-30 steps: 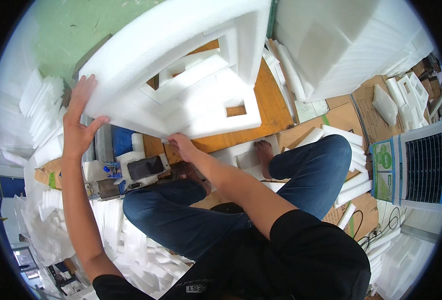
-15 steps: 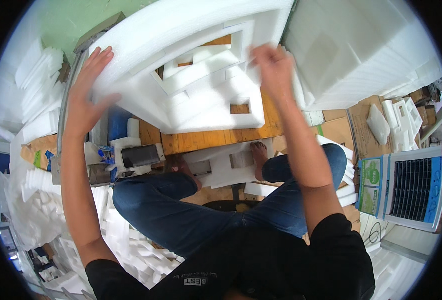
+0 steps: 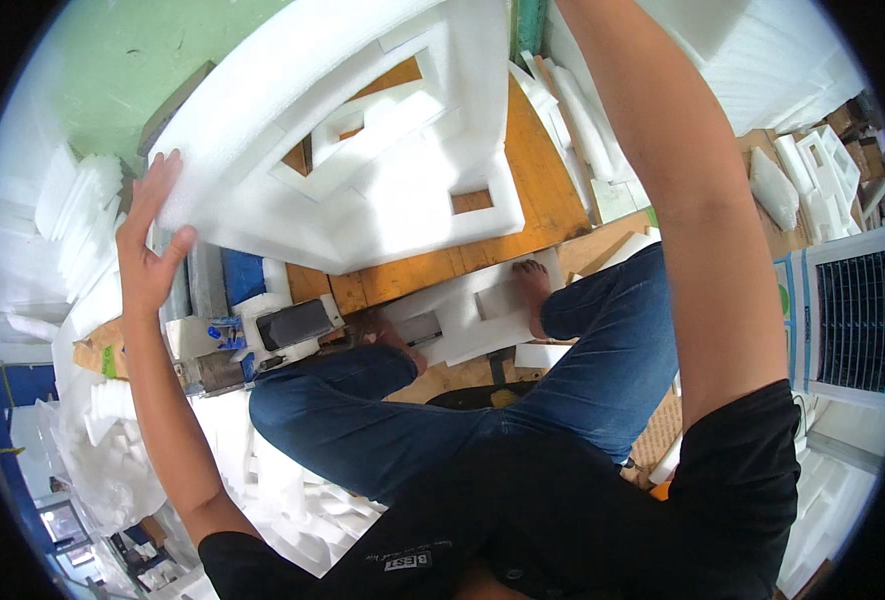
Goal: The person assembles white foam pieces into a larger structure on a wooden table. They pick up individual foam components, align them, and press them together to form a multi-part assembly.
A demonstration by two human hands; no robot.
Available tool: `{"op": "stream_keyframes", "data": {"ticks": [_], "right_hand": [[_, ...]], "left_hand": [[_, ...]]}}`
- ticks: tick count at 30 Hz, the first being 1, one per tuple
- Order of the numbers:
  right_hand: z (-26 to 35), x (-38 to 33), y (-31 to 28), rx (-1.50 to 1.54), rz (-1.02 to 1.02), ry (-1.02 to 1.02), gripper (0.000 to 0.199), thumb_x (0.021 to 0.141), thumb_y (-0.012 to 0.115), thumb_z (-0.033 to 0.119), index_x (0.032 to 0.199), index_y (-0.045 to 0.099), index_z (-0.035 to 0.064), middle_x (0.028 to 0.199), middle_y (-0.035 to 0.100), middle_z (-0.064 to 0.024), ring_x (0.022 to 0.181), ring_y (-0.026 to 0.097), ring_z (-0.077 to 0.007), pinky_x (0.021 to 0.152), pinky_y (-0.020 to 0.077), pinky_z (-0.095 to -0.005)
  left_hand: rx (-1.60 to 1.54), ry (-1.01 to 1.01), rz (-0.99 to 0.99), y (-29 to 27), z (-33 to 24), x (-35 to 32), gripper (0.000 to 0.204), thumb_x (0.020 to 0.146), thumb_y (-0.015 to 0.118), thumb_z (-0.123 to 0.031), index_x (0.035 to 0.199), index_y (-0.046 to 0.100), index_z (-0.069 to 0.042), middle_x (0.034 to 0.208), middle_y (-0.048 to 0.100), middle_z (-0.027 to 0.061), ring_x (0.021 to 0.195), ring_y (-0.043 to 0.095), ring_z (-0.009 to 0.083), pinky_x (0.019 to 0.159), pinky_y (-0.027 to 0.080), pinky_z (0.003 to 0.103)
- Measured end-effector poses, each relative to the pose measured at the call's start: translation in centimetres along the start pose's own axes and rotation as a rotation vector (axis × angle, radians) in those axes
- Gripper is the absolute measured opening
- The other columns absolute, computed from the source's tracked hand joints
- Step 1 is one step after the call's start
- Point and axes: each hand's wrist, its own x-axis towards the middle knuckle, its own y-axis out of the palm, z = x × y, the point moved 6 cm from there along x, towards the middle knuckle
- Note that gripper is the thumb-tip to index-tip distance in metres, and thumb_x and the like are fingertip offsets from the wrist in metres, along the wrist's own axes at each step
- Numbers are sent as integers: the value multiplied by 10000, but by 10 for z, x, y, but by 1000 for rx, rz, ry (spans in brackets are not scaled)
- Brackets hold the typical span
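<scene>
A large white foam piece with raised walls and several rectangular cut-outs stands on an orange-brown wooden tabletop. My left hand lies along its left edge, fingers stretched and thumb apart, gripping nothing. Through the cut-outs the wood of the table shows. My right arm reaches far forward, past the right side of the foam piece, toward tall white foam at the upper right. The right hand itself is beyond the top edge of the picture, so its fingers and anything in them are hidden.
Beside the table's left front is a device with a dark screen. Foam sheets are stacked at the far left, with loose foam offcuts below. A boxed air cooler stands at the right. Another foam piece lies by my feet.
My right hand has moved from beside the foam piece forward and out of the picture. The view has shifted; my left hand stays at the foam's left edge, still open.
</scene>
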Motion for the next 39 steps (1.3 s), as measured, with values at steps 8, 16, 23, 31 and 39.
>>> {"op": "stream_keyframes", "data": {"ticks": [8,16,23,31,39], "right_hand": [[-8,0,2,13,9,15,792,994,447,665,1460,541,32,1436,575,-252,1123,658,-478,867,562,-605],[-6,-24,10,157,35,43,765,1008,430,651,1486,517,60,1461,547,-255,1168,633,-504,907,554,-651],[-3,-44,-4,392,150,13,810,1049,414,612,1575,342,1,1536,432,-317,1321,530,-522,1026,483,-688],[-1,-129,5,277,101,-93,807,1068,362,570,1542,347,-84,1405,518,-377,1202,627,-480,931,603,-547],[-37,-169,6,266,-192,-228,838,1065,313,630,1519,409,-68,1396,540,-370,1254,596,-462,1010,528,-542]], "left_hand": [[-19,-391,-8,5,14,80,584,1030,566,-491,1322,668,4,1330,677,228,1269,617,326,1113,411,372],[-28,-560,9,27,14,83,820,927,591,-694,1390,629,-18,1332,661,247,1247,624,340,1097,430,407],[-97,-508,90,9,38,87,782,894,644,-679,1383,667,-69,1304,695,199,1189,660,289,1050,472,381],[-235,-433,122,27,76,104,579,947,658,-549,1328,675,-114,1265,699,152,1148,649,250,1016,478,366],[-97,-140,122,60,86,121,592,1023,541,-540,1477,599,-165,1474,601,112,1332,567,252,1147,388,362]]}}
